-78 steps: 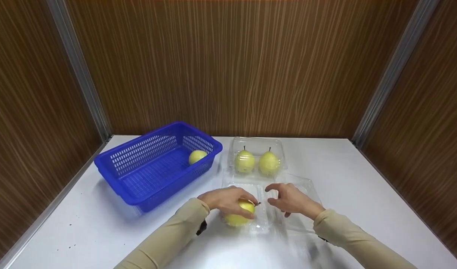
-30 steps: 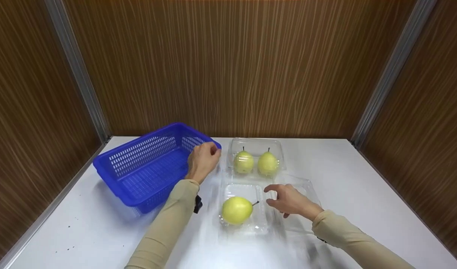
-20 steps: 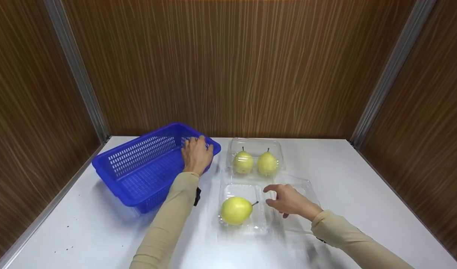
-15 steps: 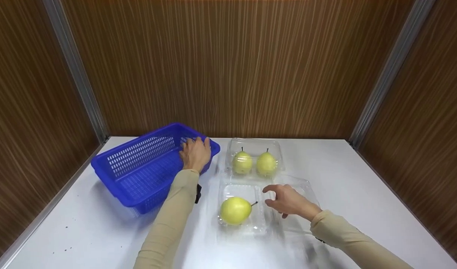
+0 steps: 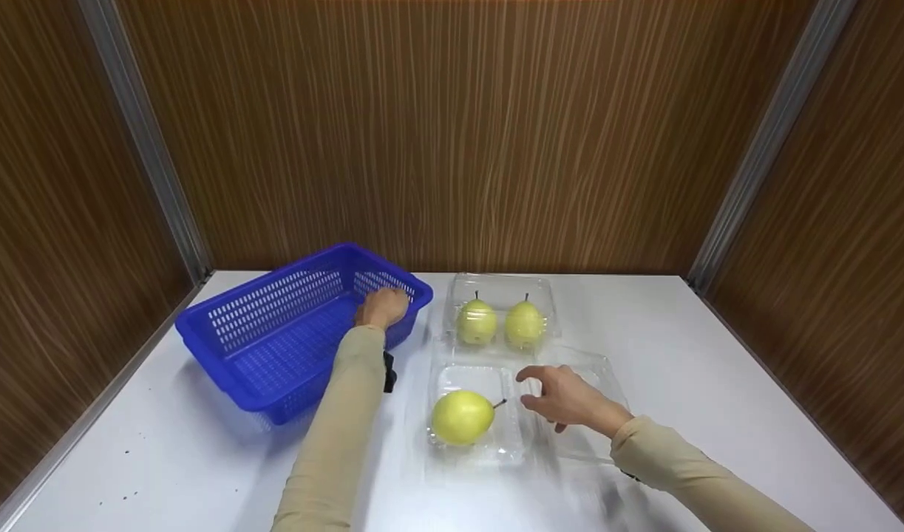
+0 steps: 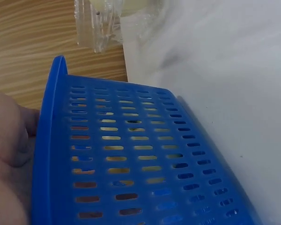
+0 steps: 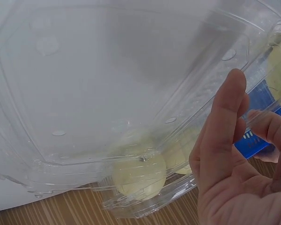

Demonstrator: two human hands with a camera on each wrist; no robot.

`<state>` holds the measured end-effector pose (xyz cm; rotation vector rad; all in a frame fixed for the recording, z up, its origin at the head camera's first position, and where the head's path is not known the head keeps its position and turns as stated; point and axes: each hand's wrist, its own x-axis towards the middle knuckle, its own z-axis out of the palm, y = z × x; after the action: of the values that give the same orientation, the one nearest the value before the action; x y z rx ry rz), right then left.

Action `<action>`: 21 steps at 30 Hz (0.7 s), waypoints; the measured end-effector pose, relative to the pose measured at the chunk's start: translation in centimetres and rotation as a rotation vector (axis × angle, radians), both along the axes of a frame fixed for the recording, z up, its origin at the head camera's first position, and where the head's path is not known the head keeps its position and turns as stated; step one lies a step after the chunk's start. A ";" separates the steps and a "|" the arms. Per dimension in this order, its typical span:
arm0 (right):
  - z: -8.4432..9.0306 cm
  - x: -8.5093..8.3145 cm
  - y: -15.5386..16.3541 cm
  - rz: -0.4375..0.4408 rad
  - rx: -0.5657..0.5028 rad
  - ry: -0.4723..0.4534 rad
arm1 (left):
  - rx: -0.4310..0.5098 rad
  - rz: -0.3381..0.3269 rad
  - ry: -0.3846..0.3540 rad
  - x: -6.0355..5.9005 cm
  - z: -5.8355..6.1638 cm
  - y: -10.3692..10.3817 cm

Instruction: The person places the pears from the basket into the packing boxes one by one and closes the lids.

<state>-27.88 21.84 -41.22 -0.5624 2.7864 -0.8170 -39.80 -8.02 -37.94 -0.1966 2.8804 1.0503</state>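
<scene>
The left hand (image 5: 381,307) is down inside the blue basket (image 5: 274,347), at the basket's far right corner, fingers curled over something below the rim. Earlier a pear sat in that corner, but right now the hand covers the spot, so whether it has hold of the fruit cannot be told from the head view. From the left wrist view, only the heel of the left hand (image 6: 7,159) shows, pressed close to the basket's (image 6: 131,154) perforated wall from the inside, and a yellowish patch glimmers through the slots.

The right hand (image 5: 562,399) hovers over the open clear clamshell (image 5: 592,443), which lies just right of the basket. Its fingers are loosely spread and relaxed, gripping nothing, thumb and forefinger pointing toward the divider of the tray. In the right wrist view the right hand's (image 7: 234,159) fingers (image 7: 227,117) stand straight beside the clear plastic wall, close to it, though contact cannot be confirmed.

1 pear (image 5: 463,417) lies on its side in the clamshell's left compartment, stem pointing toward the right hand, on the side nearer the basket. The compartment under the right hand holds no fruit that shows.

Beyond the clamshell, just right of the basket's far corner, a second clear box (image 5: 503,284) holds 2 pears (image 5: 477,322) standing upright side by side, stems up. Everything rests on the white table (image 5: 718,369).
</scene>
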 end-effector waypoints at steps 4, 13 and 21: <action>0.0 0.0 -0.1 -0.003 0.003 0.003 | 0.005 -0.018 -0.043 -0.1 -0.1 0.0; 0.0 -0.1 -0.2 -0.004 -0.002 -0.005 | -0.031 -0.014 -0.018 -0.7 -0.3 -0.3; -0.1 -0.1 -0.4 0.000 -0.010 -0.012 | -0.044 0.019 -0.065 0.0 -0.2 -1.6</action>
<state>-27.93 21.44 -41.31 -0.5576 2.7730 -0.8318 -39.77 -9.67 -38.09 -0.2559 2.8507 0.9660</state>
